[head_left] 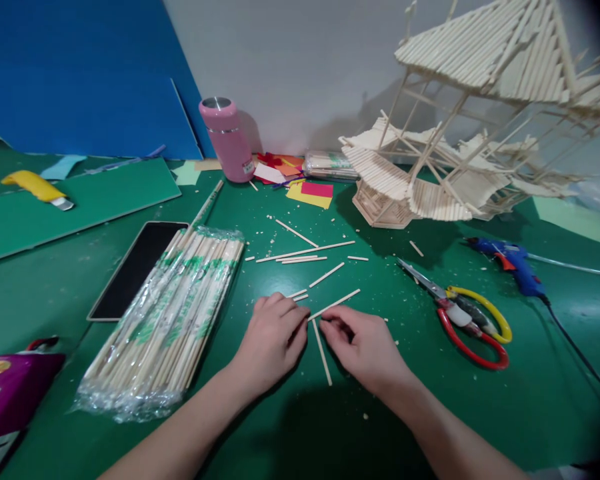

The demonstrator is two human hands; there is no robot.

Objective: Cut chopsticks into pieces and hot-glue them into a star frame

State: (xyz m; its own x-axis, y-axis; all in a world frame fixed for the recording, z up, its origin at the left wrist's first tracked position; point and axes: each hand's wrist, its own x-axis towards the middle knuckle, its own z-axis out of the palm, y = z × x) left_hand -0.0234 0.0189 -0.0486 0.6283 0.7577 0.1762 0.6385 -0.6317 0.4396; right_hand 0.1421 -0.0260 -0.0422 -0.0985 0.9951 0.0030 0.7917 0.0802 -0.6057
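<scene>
Sticks (335, 305) of thin, straight, pale wood lie on the smooth green table (555, 400). Left hand (277, 333) and right hand (367, 343) curl half-closed beside the nearest two; whether either pinches one, I cannot tell.

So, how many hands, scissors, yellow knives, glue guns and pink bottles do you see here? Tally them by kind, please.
Hands (left hand, right hand): 2
Scissors: 1 pair
Yellow knife: 1
Glue gun: 1
Pink bottle: 1
Total: 6
</scene>
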